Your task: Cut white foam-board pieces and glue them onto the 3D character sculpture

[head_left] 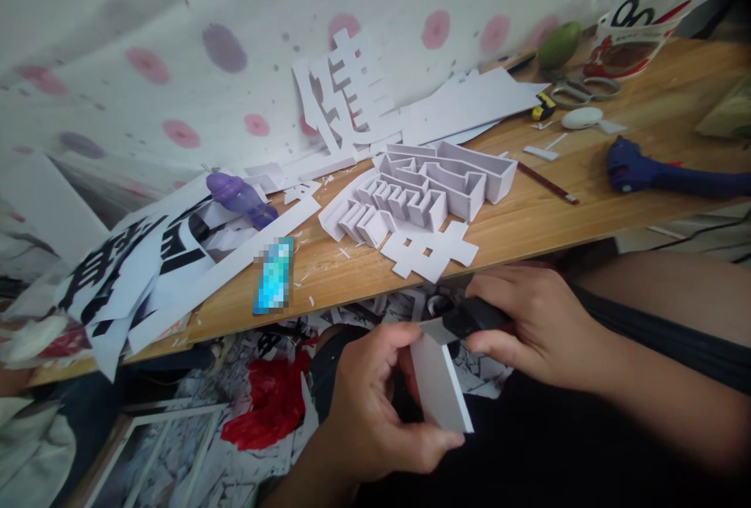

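Left hand [375,406]: closed in a pinch on the white board piece [443,383]. The thumb lies along the lower edge of the piece and the fingers curl behind its near face. The back of the hand faces the camera. The left forearm enters from below the grip, and the wrist is roughly straight.

Right hand [528,328]: closed on the black tool [469,318], directly above the left-hand grip. The fingers wrap over the tool body and the knuckles face up. The fingertips point toward the left hand. The right forearm extends away from the grip to the outer side, bare and nearly level.

The two hands are near each other, just apart at the fingertips.
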Available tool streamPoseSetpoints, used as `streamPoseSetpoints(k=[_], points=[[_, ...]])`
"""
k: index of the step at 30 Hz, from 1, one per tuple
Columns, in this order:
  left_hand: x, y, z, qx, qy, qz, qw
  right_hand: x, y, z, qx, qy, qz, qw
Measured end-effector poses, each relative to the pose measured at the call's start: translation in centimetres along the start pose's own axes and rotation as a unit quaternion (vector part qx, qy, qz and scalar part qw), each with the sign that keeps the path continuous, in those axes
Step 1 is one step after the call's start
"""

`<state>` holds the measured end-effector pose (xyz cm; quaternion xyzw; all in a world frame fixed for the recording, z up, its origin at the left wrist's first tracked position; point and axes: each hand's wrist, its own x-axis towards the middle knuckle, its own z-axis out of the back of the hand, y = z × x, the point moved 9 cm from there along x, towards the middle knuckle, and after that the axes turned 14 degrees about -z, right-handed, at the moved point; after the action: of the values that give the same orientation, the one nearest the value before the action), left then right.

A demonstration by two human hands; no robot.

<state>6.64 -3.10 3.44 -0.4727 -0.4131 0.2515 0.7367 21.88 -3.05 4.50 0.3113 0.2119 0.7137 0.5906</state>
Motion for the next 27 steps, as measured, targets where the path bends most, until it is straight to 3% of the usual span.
streamPoseSetpoints(k=[5,9,11,15,18,20,22,25,27], points=[[0.3,-0.4,0.2,0.006,-0.002,-0.007,1.0,0.5,-1.9,-0.2,0.043,0.022,-0.078,0.996],[0.2,0.3,0.7,0.043,-0.041,-0.008,0.998,0.5,-2.1,-1.0,0.169,0.065,-0.109,0.977],[0.0,0.7,1.1,0.117,-0.07,-0.018,0.99,0.4,-1.4,-2.1,0.293,0.118,-0.109,0.943],[-0.3,0.6,1.7,0.282,-0.113,-0.08,0.949,0.0,0.0,-5.1,0.476,0.223,-0.154,0.837],[-0.5,0.8,2.2,0.304,-0.131,-0.075,0.941,0.3,-0.7,-5.7,0.493,0.194,-0.21,0.822],[-0.4,1.9,2.3,0.203,-0.113,-0.029,0.972,0.5,-1.2,-5.4,0.481,0.176,-0.23,0.828],[-0.2,3.3,1.7,0.0,-0.086,0.047,0.995,0.7,-1.2,-5.3,0.466,0.198,-0.229,0.832],[-0.5,4.4,-0.5,-0.267,-0.045,0.16,0.949,0.7,-0.4,-5.1,0.455,0.259,-0.19,0.83],[-0.7,4.4,-1.8,-0.323,-0.007,0.192,0.927,0.8,0.1,-4.7,0.443,0.276,-0.155,0.839]])
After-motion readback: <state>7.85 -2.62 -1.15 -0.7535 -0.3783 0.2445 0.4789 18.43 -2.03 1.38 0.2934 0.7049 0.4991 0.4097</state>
